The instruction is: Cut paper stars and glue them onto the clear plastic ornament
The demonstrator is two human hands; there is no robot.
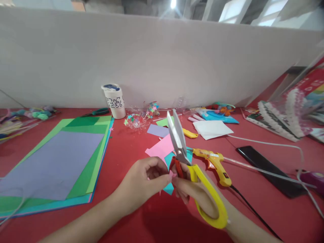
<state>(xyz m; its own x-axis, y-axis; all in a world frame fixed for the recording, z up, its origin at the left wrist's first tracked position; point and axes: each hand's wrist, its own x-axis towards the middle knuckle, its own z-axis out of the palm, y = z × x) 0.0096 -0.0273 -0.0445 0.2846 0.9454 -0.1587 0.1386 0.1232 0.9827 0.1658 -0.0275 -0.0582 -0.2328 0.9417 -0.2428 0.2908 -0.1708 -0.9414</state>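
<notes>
My left hand (140, 179) is closed, its thumb and fingertips pinching a small pink paper piece (172, 174). The thumb of my right hand (196, 192) touches the same piece. Scissors (178, 141) with red and yellow handles hang on my right hand, blades pointing up and slightly apart. Behind my fingers lie a larger pink paper sheet (160, 147), a teal paper piece (168, 190), a lilac paper rectangle (157, 131) and a light green piece (162, 123). The fingers hide part of the small piece.
Stacked coloured sheets (55, 165) cover the left side. A white tumbler (115, 101) and star garland (136, 121) stand near the wall. To the right are a yellow glue gun (214, 163) with its cord, a yellow cutter (189, 133), white paper (212, 129) and a black phone (270, 172).
</notes>
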